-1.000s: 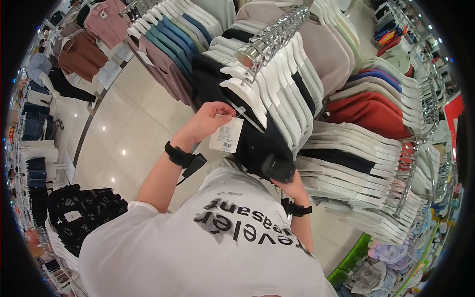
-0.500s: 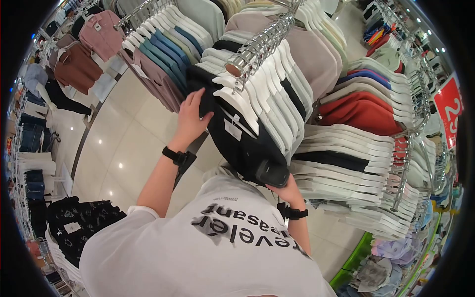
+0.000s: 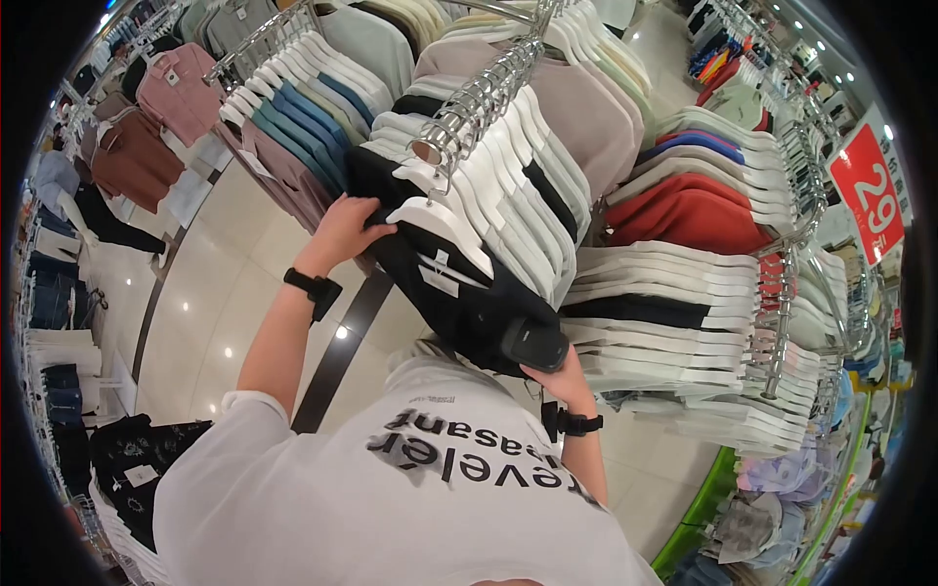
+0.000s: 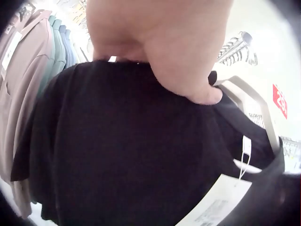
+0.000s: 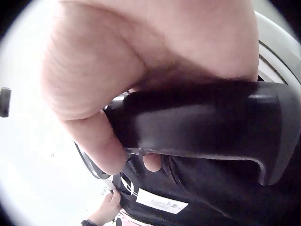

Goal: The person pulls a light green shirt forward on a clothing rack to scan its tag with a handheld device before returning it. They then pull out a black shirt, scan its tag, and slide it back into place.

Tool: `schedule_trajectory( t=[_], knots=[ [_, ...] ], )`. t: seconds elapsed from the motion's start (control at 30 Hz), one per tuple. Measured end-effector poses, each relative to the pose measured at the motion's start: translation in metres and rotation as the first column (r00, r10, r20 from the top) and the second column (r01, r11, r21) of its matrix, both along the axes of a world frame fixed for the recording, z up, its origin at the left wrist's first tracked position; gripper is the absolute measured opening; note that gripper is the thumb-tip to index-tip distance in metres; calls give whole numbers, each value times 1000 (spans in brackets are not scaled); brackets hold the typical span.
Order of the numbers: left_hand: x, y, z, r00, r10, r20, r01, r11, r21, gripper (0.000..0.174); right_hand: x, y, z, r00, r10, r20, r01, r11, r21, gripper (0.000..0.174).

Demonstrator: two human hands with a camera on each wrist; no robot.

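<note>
A black shirt [image 3: 430, 317] hangs on a white hanger [image 3: 445, 223] at the near end of a chrome rail. My left hand [image 3: 340, 232] pinches its shoulder near the collar. In the left wrist view the thumb lies on the front of the black cloth [image 4: 117, 141], and the other fingers are hidden. A white price tag [image 4: 221, 200] hangs from the neckline by a thin loop. My right hand [image 3: 553, 376] grips a black handheld device [image 3: 532, 347] with a rounded head, held over the shirt's lower part. The device's dark body [image 5: 197, 125] fills the palm in the right wrist view.
White and grey shirts [image 3: 523, 210] crowd the same rail behind the black one. To the left hang mauve and blue shirts [image 3: 293, 127]. Stacked white hangers with garments [image 3: 664, 303] and red tops [image 3: 684, 215] stand at the right, below a red "29" sign [image 3: 873, 200].
My left hand has let go of the price tag, moved up and left, and taken hold of the shirt's shoulder. The tag now lies against the shirt. The right hand keeps its grip on the device.
</note>
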State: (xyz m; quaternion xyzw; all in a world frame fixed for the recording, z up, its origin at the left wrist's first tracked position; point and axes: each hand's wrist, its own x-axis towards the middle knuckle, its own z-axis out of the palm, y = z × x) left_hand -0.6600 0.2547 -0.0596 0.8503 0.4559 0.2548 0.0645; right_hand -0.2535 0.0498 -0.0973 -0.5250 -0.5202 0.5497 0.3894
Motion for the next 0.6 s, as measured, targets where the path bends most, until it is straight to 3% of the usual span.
schedule_trajectory(
  t=[0.07,0.13,0.23,0.33,0.43,0.53,0.6],
  knots=[
    [2,-11,4,982,106,-155,-123,987,-104,45,3,-1,7,999,-50,-11,50,999,11,44],
    [3,-21,1,990,90,-104,-91,996,-7,50,7,-3,7,995,-100,-20,100,995,22,46],
    [10,-35,6,965,232,-120,-221,970,99,57,18,-4,-6,988,-151,13,150,988,47,52],
    [20,-49,24,956,278,-91,-270,958,99,55,26,-4,-10,973,-221,73,214,972,96,58],
    [26,-57,35,962,263,-75,-248,954,171,56,33,-4,1,971,-216,107,204,973,108,59],
    [33,-65,56,967,249,-51,-232,947,223,57,47,-8,10,979,-200,27,198,978,65,57],
    [39,-67,74,965,257,-61,-238,946,222,57,56,-14,23,971,-238,-7,237,971,-37,54]
  ],
)
